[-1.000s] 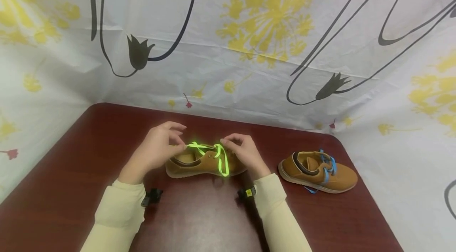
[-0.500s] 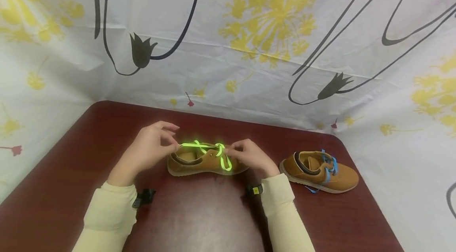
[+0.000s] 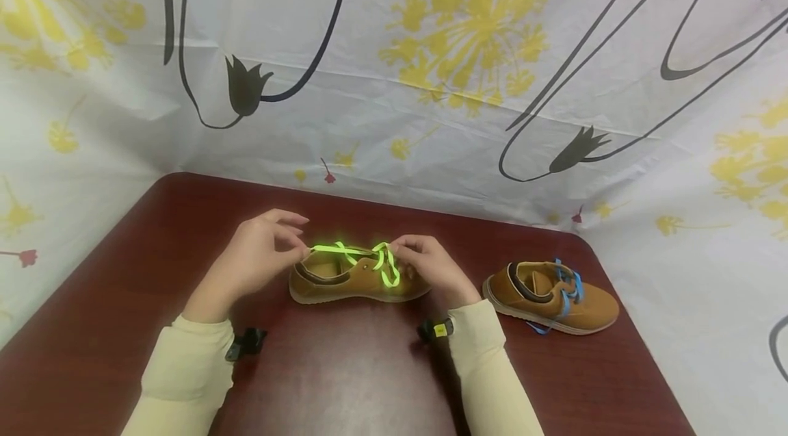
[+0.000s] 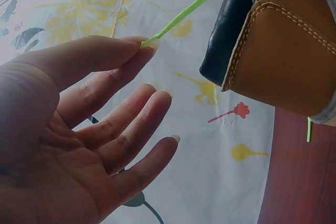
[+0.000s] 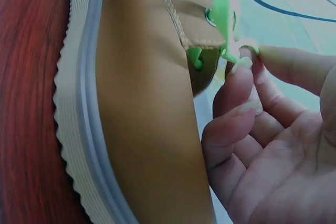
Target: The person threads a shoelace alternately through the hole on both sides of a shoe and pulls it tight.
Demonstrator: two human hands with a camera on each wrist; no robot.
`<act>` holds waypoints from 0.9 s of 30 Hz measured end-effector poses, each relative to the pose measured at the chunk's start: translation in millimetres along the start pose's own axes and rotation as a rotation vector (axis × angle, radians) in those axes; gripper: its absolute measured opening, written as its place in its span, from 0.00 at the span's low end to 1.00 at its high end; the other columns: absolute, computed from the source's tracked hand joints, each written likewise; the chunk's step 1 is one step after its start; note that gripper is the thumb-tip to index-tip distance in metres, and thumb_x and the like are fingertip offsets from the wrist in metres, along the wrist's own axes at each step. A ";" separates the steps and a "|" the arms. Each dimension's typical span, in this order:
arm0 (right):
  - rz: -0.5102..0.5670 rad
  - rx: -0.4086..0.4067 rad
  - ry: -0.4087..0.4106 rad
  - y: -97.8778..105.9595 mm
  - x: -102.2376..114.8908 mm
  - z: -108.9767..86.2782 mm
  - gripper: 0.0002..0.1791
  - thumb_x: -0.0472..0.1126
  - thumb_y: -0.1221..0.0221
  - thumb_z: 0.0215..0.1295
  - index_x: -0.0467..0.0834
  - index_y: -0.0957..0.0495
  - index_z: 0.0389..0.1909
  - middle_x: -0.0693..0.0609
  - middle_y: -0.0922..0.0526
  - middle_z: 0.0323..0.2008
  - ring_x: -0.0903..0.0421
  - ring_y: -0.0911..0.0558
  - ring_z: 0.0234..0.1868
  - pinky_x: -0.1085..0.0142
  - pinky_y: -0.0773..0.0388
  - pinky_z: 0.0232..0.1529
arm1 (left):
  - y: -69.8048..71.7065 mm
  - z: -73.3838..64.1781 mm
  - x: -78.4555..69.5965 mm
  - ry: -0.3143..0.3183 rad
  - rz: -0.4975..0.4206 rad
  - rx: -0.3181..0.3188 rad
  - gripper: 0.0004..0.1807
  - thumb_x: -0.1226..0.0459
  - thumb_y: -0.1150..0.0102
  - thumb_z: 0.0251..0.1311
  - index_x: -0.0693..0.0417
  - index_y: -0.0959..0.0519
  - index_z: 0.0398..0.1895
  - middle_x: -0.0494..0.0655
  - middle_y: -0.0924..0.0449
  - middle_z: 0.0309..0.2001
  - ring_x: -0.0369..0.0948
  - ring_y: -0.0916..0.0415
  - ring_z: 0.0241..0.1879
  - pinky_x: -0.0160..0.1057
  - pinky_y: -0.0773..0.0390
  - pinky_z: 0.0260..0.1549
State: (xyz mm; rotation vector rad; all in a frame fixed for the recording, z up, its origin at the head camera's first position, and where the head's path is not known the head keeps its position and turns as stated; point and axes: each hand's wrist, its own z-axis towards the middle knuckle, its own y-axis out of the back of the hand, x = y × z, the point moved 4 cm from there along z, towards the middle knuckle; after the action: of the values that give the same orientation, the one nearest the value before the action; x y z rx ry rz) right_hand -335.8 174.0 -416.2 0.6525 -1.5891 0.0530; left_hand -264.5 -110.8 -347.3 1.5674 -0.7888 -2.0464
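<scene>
A tan shoe (image 3: pixel 335 289) with a dark collar lies in the middle of the table, toe to the right. Bright green shoelace (image 3: pixel 341 250) runs across its top. At the heel end my left hand (image 3: pixel 255 258) pinches one stretch of lace between thumb and index finger. That stretch is pulled straight in the left wrist view, the other fingers spread loosely. Over the front eyelets my right hand (image 3: pixel 434 266) pinches the lace between thumb and fingertips. A green loop hangs down beside it on the shoe's near side. In the right wrist view, the fingers (image 5: pixel 233 90) are close to the eyelets.
A second tan shoe (image 3: pixel 591 302) with blue laces (image 3: pixel 576 285) stands to the right on the dark red table (image 3: pixel 345 374). A patterned white cloth (image 3: pixel 369 100) hangs behind and beside the table.
My left hand has drawn its lace leftward, and the lace over the opening is now straighter. The right hand has dipped, then risen slightly, on the lace. The blue-laced shoe stays put.
</scene>
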 end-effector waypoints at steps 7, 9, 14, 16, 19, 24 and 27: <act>0.032 0.006 -0.042 -0.8 -0.9 0.3 0.14 0.42 0.41 0.73 0.37 0.19 0.51 0.54 0.20 0.26 0.59 0.24 0.26 0.70 0.28 0.27 | 3.5 -1.5 4.9 0.013 0.020 -0.009 0.05 0.67 0.34 0.59 0.55 0.10 0.31 0.55 0.19 0.58 0.54 0.21 0.56 0.55 0.23 0.56; -0.003 0.029 -0.046 -0.5 -0.7 -0.9 0.14 0.42 0.41 0.73 0.38 0.19 0.52 0.54 0.22 0.24 0.60 0.27 0.24 0.71 0.32 0.23 | 4.0 -1.8 6.0 0.015 0.025 -0.004 0.05 0.67 0.35 0.59 0.55 0.10 0.32 0.55 0.19 0.58 0.55 0.22 0.57 0.56 0.24 0.57; -0.007 0.110 -0.065 -0.1 -2.0 -4.2 0.14 0.43 0.40 0.72 0.39 0.21 0.51 0.54 0.26 0.22 0.60 0.28 0.22 0.70 0.37 0.21 | 3.7 -2.2 8.0 0.027 0.030 0.017 0.06 0.65 0.34 0.59 0.56 0.10 0.33 0.55 0.19 0.58 0.55 0.23 0.58 0.57 0.25 0.58; 0.004 0.134 -0.070 -0.1 -2.6 -5.3 0.13 0.42 0.40 0.71 0.40 0.22 0.50 0.54 0.27 0.22 0.59 0.29 0.23 0.69 0.38 0.21 | 3.4 -2.2 8.2 0.030 0.026 0.023 0.06 0.65 0.34 0.59 0.56 0.10 0.33 0.55 0.19 0.58 0.55 0.23 0.58 0.57 0.25 0.59; 0.006 0.156 -0.062 -0.4 -3.7 -5.4 0.12 0.42 0.40 0.71 0.40 0.23 0.49 0.54 0.28 0.21 0.59 0.31 0.22 0.67 0.40 0.22 | 3.1 -2.1 8.3 0.031 0.027 0.030 0.06 0.65 0.34 0.59 0.56 0.10 0.33 0.55 0.19 0.58 0.56 0.23 0.59 0.57 0.25 0.59; 0.011 0.135 -0.058 -0.2 -6.6 -3.2 0.11 0.41 0.38 0.70 0.40 0.20 0.48 0.57 0.27 0.20 0.60 0.35 0.20 0.68 0.41 0.21 | 2.8 -2.2 8.7 0.030 0.034 0.033 0.05 0.65 0.34 0.59 0.56 0.10 0.32 0.55 0.19 0.58 0.56 0.23 0.59 0.57 0.25 0.59; -0.008 0.096 -0.062 1.5 -7.1 -2.8 0.12 0.42 0.36 0.68 0.40 0.18 0.48 0.59 0.24 0.20 0.61 0.35 0.18 0.69 0.38 0.21 | 2.9 -2.4 9.4 0.030 0.032 0.038 0.05 0.65 0.34 0.59 0.56 0.10 0.31 0.55 0.19 0.58 0.56 0.22 0.58 0.57 0.25 0.58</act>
State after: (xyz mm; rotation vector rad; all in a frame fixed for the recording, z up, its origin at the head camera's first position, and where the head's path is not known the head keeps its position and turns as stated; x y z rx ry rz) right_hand -334.1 179.0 -421.9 0.7414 -1.6509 0.1040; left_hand -264.6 -119.4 -352.6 1.5923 -0.8404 -1.9921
